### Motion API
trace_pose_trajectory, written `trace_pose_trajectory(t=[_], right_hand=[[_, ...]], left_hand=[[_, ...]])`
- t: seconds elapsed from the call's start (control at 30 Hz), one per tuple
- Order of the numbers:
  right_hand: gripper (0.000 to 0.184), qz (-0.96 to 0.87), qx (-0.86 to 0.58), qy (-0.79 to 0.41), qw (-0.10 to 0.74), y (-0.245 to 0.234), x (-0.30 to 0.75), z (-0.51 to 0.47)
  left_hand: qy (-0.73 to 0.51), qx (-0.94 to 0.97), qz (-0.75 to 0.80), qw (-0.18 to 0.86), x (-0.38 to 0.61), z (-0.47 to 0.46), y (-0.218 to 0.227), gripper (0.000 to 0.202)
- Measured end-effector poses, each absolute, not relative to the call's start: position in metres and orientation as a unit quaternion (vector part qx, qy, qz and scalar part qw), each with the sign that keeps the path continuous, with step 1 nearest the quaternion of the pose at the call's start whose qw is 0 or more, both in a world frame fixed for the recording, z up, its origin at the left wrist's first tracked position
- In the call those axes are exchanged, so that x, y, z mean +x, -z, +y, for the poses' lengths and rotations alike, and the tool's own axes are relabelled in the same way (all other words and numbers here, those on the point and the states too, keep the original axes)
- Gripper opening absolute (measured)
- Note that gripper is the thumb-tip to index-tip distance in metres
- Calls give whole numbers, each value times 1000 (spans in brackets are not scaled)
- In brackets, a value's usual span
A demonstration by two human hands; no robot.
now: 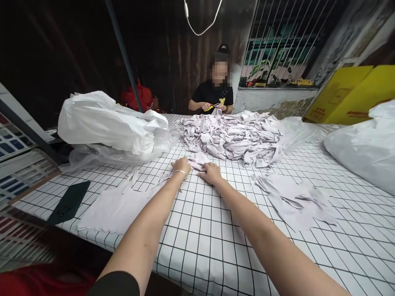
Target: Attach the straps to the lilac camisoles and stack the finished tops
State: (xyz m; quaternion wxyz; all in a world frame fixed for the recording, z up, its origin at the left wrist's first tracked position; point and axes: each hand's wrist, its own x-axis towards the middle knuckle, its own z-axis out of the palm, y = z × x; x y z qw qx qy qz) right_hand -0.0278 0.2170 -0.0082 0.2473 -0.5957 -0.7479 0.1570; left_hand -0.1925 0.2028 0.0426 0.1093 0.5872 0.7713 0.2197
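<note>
Both of my arms reach forward over the table to a small pale lilac fabric piece [200,158] in front of the big heap. My left hand [181,165], with a bracelet at the wrist, is closed on its left end. On the cloth's right side, my right hand [210,172] has its fingers curled and pressed on the edge. Just beyond lies a large pile of crumpled fabric pieces [231,137] in the same colour. A flat stack of fabric [114,209] lies left of my left forearm, and loose pieces [296,201] lie spread to the right.
White plastic bags [105,123] stand at the left, another bag [364,131] at the right. A dark green phone [69,202] lies near the left edge of the checked tablecloth [197,230]. Across the table a person [212,96] holds yellow-handled scissors [211,107] and cloth.
</note>
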Motion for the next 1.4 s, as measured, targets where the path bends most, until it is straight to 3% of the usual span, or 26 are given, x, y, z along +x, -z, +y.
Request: trace_pose_trajectory(t=[0.1, 0.27, 0.43, 0.53, 0.63, 0.7, 0.77, 0.93, 1.0, 1.1, 1.17, 1.23, 1.33, 1.4], right_hand=[[7, -733, -605, -145, 274, 7, -21, 217], [19, -668, -651, -148, 329, -19, 40, 220], [28, -673, -608, -105, 409, -62, 129, 180], [23, -746, -530, -57, 399, -74, 179, 123], [16, -829, -496, -160, 205, -74, 221, 61], [15, -822, -490, -270, 106, -71, 240, 29], [17, -783, -519, -322, 115, -68, 249, 13], [12, -708, -627, -232, 228, -60, 226, 28], [14, -713, -631, -213, 217, -54, 210, 44], [36, -749, -624, -167, 148, -40, 194, 62], [43, -757, -634, -127, 92, -30, 190, 69], [43, -748, -651, -100, 86, -24, 185, 75], [46, -742, -642, -79, 175, -33, 172, 89], [34, -727, -634, -82, 250, -55, 161, 102]], left_hand=[[-264, 592, 757, 85, -198, 205, -71, 10], [-376, 607, 699, 42, -206, 197, -146, 11], [-501, 616, 560, 236, -194, 140, -208, 19], [-374, 705, 492, 347, -186, 78, -211, 20], [-48, 780, 422, 459, -177, 24, -183, 13], [49, 788, 379, 484, -164, 7, -155, 19], [7, 793, 399, 460, -143, 9, -126, 27], [-173, 775, 539, 282, -62, 69, -78, 34], [-186, 762, 574, 234, -32, 96, -65, 34], [-150, 762, 594, 208, -8, 127, -51, 29], [-132, 770, 592, 199, -6, 139, -49, 21], [-142, 780, 582, 181, -9, 146, -58, 12], [-210, 814, 524, 140, -8, 146, -89, 6], [-275, 829, 478, 90, -5, 142, -111, 10]])
